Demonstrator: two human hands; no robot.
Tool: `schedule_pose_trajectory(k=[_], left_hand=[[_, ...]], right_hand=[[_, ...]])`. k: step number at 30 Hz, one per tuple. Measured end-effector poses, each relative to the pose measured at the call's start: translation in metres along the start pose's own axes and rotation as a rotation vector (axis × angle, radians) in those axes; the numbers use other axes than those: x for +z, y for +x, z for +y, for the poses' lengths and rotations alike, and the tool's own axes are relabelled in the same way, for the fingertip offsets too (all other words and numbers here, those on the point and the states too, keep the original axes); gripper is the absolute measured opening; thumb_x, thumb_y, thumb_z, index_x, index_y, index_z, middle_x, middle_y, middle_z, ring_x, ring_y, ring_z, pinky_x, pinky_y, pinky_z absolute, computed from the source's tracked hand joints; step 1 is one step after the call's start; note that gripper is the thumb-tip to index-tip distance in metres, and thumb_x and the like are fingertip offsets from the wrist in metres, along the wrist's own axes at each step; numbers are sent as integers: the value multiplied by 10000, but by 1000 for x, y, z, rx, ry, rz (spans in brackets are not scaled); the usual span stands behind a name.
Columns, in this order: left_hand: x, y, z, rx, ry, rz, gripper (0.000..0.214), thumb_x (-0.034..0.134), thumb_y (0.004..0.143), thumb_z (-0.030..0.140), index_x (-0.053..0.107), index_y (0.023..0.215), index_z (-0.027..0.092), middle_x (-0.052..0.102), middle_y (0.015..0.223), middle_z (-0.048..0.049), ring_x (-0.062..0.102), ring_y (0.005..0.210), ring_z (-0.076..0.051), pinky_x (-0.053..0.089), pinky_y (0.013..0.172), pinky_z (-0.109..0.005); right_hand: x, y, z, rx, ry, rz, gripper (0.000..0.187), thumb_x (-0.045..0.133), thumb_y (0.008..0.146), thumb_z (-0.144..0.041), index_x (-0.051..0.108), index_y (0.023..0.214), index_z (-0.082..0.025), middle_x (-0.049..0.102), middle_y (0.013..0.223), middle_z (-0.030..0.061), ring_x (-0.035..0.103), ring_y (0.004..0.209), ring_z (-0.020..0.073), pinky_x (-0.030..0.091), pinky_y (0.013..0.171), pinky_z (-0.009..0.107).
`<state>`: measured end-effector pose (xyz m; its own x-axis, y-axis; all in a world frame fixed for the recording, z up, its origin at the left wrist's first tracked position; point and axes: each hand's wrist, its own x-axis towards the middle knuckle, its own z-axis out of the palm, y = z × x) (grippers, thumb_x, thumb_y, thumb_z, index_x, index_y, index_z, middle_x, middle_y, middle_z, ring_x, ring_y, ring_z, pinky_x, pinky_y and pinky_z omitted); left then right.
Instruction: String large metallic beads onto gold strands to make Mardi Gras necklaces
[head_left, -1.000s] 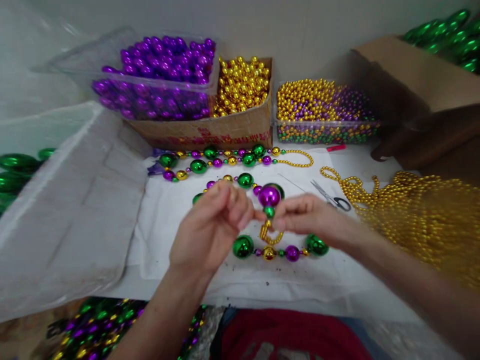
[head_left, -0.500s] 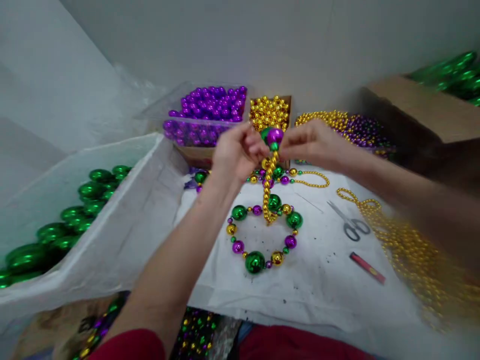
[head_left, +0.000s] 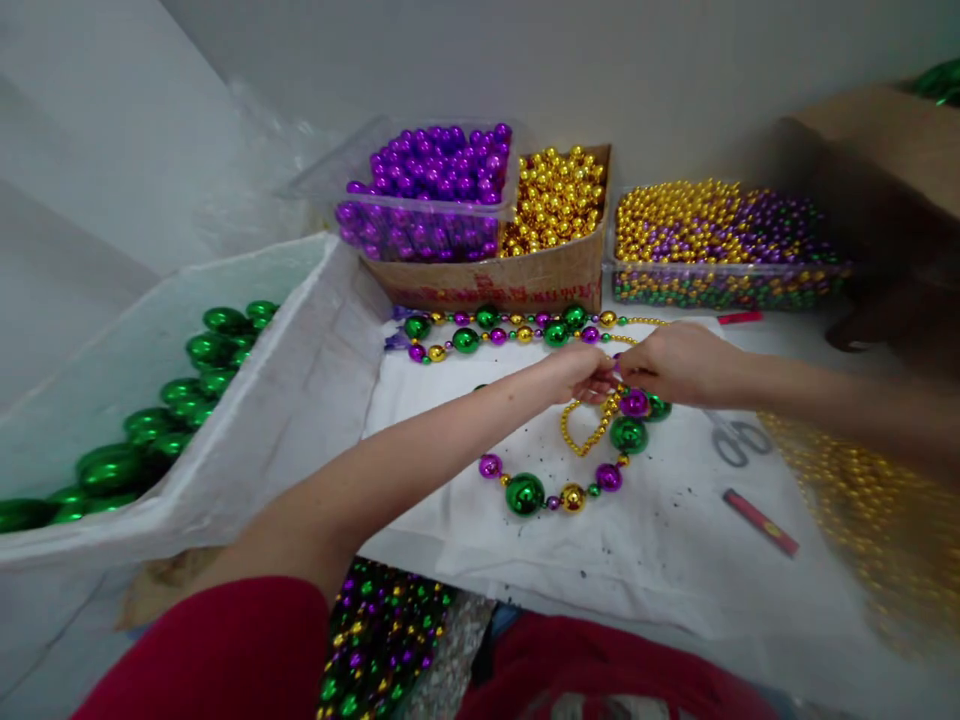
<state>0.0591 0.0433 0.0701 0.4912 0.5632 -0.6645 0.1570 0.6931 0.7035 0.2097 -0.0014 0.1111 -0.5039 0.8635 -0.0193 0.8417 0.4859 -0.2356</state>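
Observation:
My left hand (head_left: 576, 371) and my right hand (head_left: 675, 362) meet over a white cloth (head_left: 652, 545), fingers pinched together on the upper end of a bead necklace (head_left: 570, 480). The necklace has large green, purple and gold balls lying in a curve on the cloth. A loop of small gold beads (head_left: 581, 432) hangs just below my fingers. A purple ball (head_left: 634, 403) and a green ball (head_left: 628, 435) sit right under my right hand. A second finished necklace (head_left: 510, 332) lies stretched out behind my hands.
A clear tub of purple balls (head_left: 427, 195), a cardboard box of gold balls (head_left: 551, 205) and a tub of mixed small beads (head_left: 712, 240) stand at the back. Green balls fill a white bin (head_left: 172, 390) on the left. Scissors (head_left: 739, 440), a red lighter (head_left: 761, 522) and gold bead strands (head_left: 862, 510) lie right.
Both hands came down from head height to the cloth with the necklace end. The gold bead loop that dangled now rests near the cloth. The view tilted downward.

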Motion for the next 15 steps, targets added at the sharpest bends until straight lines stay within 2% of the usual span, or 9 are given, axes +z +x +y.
schedule_pose_trajectory(k=[2, 4, 7, 9, 12, 15], left_hand=[[-6, 4, -9, -81, -15, -25, 122, 507, 701, 17, 531, 630, 112, 540, 516, -50, 451, 425, -96, 252, 382, -175], [-15, -2, -17, -98, -54, -40, 125, 514, 683, 27, 501, 599, 120, 548, 553, -68, 448, 440, -85, 159, 360, -151], [-30, -20, -38, -104, -125, -46, 161, 516, 679, 65, 437, 557, 134, 574, 641, -82, 414, 453, -52, 109, 353, -124], [-35, -31, -58, -172, -211, -73, 140, 521, 667, 83, 443, 557, 122, 592, 695, -90, 407, 460, -36, 116, 354, -109], [-31, -43, -85, -280, -271, -122, 61, 548, 655, 117, 508, 612, 101, 590, 698, -74, 452, 488, -45, 116, 353, -109], [-21, -48, -97, -253, -100, -128, 62, 564, 686, 160, 533, 668, 111, 581, 631, -38, 431, 454, -48, 99, 358, -140]], right_hand=[[12, -2, -10, -12, -63, -11, 177, 612, 761, -157, 626, 592, -209, 535, 505, 4, 425, 491, 118, 161, 515, 296], [24, -8, -17, -6, -63, -13, 181, 584, 790, -161, 628, 621, -209, 571, 537, 28, 458, 498, 138, 167, 516, 301], [44, -24, -26, 17, -43, 2, 181, 524, 838, -159, 645, 712, -205, 631, 599, 51, 510, 513, 159, 187, 511, 299], [59, -38, -31, 26, -11, -1, 201, 495, 872, -175, 633, 726, -196, 651, 629, 51, 549, 542, 167, 210, 509, 295], [77, -59, -41, 12, 49, -22, 216, 452, 908, -169, 630, 787, -191, 675, 710, 42, 604, 646, 174, 280, 540, 279], [90, -76, -50, -34, 106, -14, 216, 433, 912, -127, 637, 882, -190, 677, 786, 39, 612, 716, 175, 340, 599, 271]])
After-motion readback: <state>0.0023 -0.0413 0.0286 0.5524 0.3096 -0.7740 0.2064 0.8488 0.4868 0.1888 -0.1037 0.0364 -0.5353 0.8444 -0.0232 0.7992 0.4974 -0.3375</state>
